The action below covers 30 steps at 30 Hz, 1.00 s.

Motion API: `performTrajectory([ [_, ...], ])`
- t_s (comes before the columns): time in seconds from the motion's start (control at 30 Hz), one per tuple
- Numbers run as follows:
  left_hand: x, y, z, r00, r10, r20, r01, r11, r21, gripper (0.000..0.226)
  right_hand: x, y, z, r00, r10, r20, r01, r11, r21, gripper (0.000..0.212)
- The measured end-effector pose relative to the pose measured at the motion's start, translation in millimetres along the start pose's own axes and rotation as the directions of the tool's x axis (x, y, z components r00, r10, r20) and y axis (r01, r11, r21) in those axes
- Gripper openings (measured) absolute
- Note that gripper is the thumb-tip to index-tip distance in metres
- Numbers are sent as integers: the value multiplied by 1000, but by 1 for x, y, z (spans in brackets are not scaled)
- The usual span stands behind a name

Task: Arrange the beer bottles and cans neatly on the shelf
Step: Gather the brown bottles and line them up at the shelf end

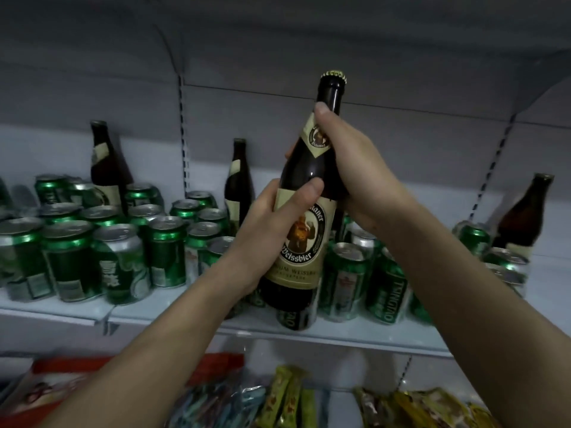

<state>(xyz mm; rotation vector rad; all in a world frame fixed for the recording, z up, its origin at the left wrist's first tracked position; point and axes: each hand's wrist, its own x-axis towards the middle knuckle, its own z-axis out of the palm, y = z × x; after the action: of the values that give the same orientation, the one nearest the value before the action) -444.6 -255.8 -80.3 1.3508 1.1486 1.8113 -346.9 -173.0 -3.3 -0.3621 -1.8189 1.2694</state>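
Observation:
A dark brown beer bottle (pixel 304 242) with a cream label and gold cap is held upright in front of the shelf (pixel 355 333). My left hand (pixel 272 230) grips its body over the label. My right hand (pixel 349 168) grips its shoulder and neck from the right. Several green cans (pixel 117 261) stand crowded on the shelf's left half, and more green cans (pixel 386 288) stand behind and right of the held bottle. Three more brown bottles stand at the back: one at the left (pixel 105 168), one in the middle (pixel 238 186), one at the right (pixel 522 214).
An upper shelf's underside (pixel 309 32) hangs above the bottle's cap. Slotted uprights (pixel 184 134) run down the back wall. On the lower shelf lie snack packets, a red one (pixel 61 381) at the left and yellow ones (pixel 417 406) at the right.

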Motion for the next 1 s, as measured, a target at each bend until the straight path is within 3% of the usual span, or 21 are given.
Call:
performTrajectory([
  [0.23,1,16,-86,999,-30,19,30,999,14,46,27,1,85,1000,6,19,-8,994,109,38],
  [0.33,-3,24,-124,999,-38,12,38,999,12,57,37,-1,124,1000,-4,17,3,996,89,37],
  [0.53,-20,50,-195,998,-49,29,48,999,22,54,41,-2,194,999,29,20,-31,990,138,38],
  [0.63,-36,67,-229,999,-40,31,39,999,31,57,33,-6,229,999,51,6,-52,992,113,44],
  [0.8,-63,97,-283,999,-31,-8,32,996,86,62,27,-31,284,1000,-5,-17,5,1000,28,34],
  [1.0,-91,133,-332,995,88,-57,-80,989,127,57,19,-67,347,996,-92,3,92,995,-31,31],
])
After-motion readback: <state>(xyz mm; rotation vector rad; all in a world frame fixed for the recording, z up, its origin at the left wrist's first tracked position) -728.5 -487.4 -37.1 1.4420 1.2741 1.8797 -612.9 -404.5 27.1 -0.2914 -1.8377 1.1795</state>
